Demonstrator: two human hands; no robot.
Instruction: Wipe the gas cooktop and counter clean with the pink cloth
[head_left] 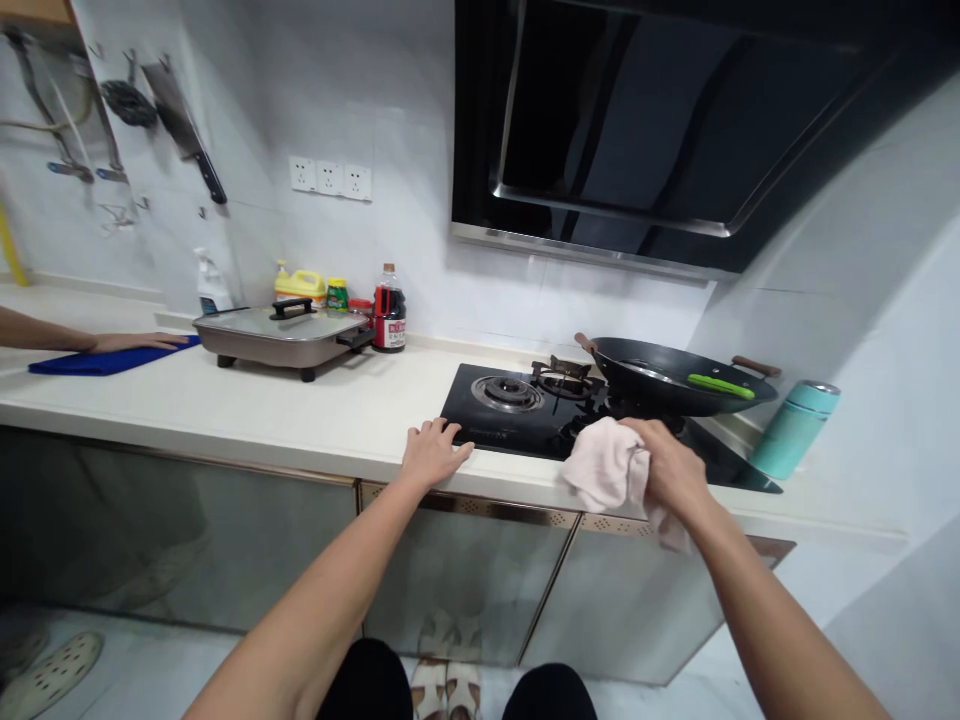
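A pale pink cloth is bunched in my right hand, over the front edge of the black gas stove. Part of the cloth hangs down below the hand. My left hand rests with spread fingers on the counter edge, close to the stove's front left corner. Behind the right hand, a dark wok with wooden handles sits on the stove, and a green-handled utensil lies in it. The left burner is bare.
At far left another person's hand lies on a blue cloth. An electric pan with a lid stands on the counter, a soy sauce bottle beside it. A turquoise flask leans at right. The range hood overhangs the stove.
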